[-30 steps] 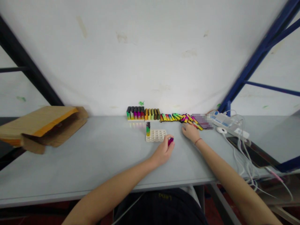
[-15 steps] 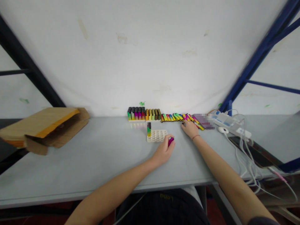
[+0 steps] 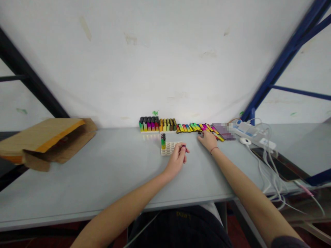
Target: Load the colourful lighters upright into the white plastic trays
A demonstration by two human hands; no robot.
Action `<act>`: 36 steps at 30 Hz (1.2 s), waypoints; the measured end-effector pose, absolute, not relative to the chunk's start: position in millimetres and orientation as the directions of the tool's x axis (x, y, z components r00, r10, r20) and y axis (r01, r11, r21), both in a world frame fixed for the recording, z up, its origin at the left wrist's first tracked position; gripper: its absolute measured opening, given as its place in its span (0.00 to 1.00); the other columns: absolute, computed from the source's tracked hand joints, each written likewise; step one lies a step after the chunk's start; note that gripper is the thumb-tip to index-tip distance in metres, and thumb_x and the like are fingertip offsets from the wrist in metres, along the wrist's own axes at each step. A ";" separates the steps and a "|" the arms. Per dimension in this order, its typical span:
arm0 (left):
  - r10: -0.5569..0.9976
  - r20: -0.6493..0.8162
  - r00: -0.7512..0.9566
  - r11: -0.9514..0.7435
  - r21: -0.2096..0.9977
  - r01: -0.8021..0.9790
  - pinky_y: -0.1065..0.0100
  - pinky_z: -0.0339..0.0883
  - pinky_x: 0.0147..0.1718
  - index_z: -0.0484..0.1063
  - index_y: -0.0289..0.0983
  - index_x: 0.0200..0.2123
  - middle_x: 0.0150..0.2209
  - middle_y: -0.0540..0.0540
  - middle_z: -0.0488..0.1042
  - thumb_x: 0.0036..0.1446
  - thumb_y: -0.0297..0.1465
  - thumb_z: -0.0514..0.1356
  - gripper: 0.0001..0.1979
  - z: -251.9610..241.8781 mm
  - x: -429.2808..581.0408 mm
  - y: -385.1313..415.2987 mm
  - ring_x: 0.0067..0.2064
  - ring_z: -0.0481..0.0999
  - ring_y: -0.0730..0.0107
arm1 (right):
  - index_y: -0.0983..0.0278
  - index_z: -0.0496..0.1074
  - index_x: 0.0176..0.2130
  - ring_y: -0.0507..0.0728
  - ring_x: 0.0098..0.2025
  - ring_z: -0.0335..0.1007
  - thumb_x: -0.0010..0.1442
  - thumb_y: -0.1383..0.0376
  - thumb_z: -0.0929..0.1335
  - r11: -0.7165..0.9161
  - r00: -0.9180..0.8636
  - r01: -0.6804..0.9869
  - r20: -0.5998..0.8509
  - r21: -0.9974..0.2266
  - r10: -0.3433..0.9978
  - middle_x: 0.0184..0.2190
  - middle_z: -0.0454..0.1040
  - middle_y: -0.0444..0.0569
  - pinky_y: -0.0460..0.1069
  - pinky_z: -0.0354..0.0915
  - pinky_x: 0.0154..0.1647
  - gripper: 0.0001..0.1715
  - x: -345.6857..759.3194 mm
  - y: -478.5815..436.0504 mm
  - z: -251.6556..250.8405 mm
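Observation:
My left hand is closed around a lighter, of which only a small dark purple end shows. It is over the right side of a white tray with rows of holes. One green-and-yellow lighter stands upright in the tray's left back corner. My right hand is at the row of loose colourful lighters along the wall. Its fingers are closed on a lighter whose black end sticks out to the left; the rest is hidden by the hand.
Against the wall stand two blocks of upright lighters, one multicoloured, one yellow and dark. A purple flat item lies on the right, near a white power strip and cables. An open cardboard box sits left.
My left hand has shifted slightly left and turned the purple lighter, so that less of it shows. My right hand has stayed by the row, with a black lighter end now more visible at its fingertips.

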State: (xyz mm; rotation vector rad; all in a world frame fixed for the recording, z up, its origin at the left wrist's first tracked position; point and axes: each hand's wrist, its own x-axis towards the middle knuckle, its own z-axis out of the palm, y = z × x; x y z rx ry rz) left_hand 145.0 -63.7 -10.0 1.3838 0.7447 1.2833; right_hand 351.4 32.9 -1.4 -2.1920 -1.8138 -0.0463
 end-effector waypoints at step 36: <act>0.918 0.363 0.160 -0.350 0.931 -0.104 0.67 0.74 0.38 0.74 0.39 0.44 0.41 0.46 0.79 0.60 0.44 0.63 0.16 -1.9 131.9 -50.1 0.35 0.79 0.69 | 0.65 0.79 0.35 0.54 0.30 0.77 0.53 0.57 0.73 0.439 -0.504 0.464 0.178 -0.769 0.845 0.28 0.80 0.49 0.47 0.73 0.30 0.14 305.1 -47.1 82.7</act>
